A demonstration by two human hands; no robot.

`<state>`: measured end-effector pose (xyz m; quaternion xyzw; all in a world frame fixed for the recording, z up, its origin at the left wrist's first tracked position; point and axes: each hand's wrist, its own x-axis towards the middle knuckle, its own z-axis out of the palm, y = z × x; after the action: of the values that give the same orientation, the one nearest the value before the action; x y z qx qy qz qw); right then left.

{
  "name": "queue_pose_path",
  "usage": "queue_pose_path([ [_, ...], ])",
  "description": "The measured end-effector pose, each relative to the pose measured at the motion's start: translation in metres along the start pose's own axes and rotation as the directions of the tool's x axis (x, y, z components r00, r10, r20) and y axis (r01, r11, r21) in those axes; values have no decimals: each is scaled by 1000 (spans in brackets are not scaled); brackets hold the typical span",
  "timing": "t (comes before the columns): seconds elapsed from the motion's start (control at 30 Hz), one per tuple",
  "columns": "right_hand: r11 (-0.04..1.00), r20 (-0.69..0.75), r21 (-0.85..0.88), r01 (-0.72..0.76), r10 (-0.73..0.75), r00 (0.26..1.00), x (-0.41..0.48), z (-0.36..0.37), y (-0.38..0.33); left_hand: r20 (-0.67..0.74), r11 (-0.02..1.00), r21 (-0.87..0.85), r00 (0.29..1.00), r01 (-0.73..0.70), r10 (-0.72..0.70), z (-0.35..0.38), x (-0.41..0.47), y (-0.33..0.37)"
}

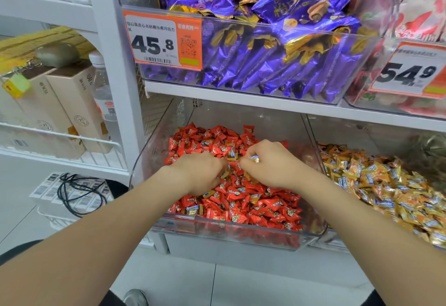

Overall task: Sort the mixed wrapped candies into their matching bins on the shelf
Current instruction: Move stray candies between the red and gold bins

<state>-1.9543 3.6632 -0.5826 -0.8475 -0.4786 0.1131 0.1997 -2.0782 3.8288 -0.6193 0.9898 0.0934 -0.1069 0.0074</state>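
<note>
Sorting's unfinished, we reckon: a few orange-gold stray candies point(193, 210) sit among red wrapped candies point(241, 192) in the clear plastic bin point(154, 151); the orange-candy bin point(362, 136) is just beside, to the right. Our right hand point(268, 165) pinches 1 orange-blue wrapped candy point(254, 158); left hand point(200, 173) curls into the reds, can't tell if it's holding anything.

Pale grey floor tiles point(217, 279) run under a white shelf frame point(113, 64). To its left a white wire rack point(60, 135) holds beige cartons point(72, 103) and a clear bottle point(102, 88); a black cable point(64, 182) coils below it
</note>
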Motion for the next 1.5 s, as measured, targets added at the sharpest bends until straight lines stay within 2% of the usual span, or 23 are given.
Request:
queue_pose_path([
  [0.1,1000,-99,-16,10,-11,995,4,7,-5,-3,1000,2,1000,-6,6,1,-3,0],
  [0.17,999,-115,-51,-5,-1,993,7,10,-8,-20,992,-127,1000,-22,19,-1,-4,-4],
  [0.27,997,-68,-78,-26,21,997,11,11,-11,-45,950,-313,999,13,-29,-13,-11,-15],
  [0.37,996,26,-93,4,-2,1000,16,14,-11,-159,917,-395,978,60,-132,-23,-21,-24],
  [0.47,984,125,-176,15,7,992,19,17,-10,-225,917,-386,953,102,-201,-22,-25,-33],
  [0.6,939,228,-341,53,28,973,22,24,-17,-203,945,-321,970,64,-135,-18,-27,-37],
  [0.7,899,232,-427,97,5,973,26,33,-22,-155,940,-341,986,8,-64,-18,-29,-37],
  [0.8,885,216,-452,111,-13,976,29,39,-24,-104,951,-304,991,47,-83,-16,-28,-33],
  [0.9,890,209,-443,106,-12,978,30,37,-24,-23,979,-146,988,146,-151,-14,-26,-29],
  [1.0,891,202,-441,107,-18,979,28,34,-21,29,987,-62,989,149,-147,-14,-27,-30],
  [1.1,914,205,-393,103,-23,979,28,33,-15,32,987,-104,992,121,-119,-15,-28,-33],
  [1.2,961,211,-257,100,-45,976,29,26,-8,-36,983,-159,995,88,-94,-17,-30,-32],
  [1.3,972,207,-205,113,-70,976,25,19,-4,-90,976,-216,994,39,-59,-20,-32,-28],
  [1.5,990,118,-68,126,-118,986,21,4,-3,-166,934,-358,983,13,-78,-27,-35,-18],
])
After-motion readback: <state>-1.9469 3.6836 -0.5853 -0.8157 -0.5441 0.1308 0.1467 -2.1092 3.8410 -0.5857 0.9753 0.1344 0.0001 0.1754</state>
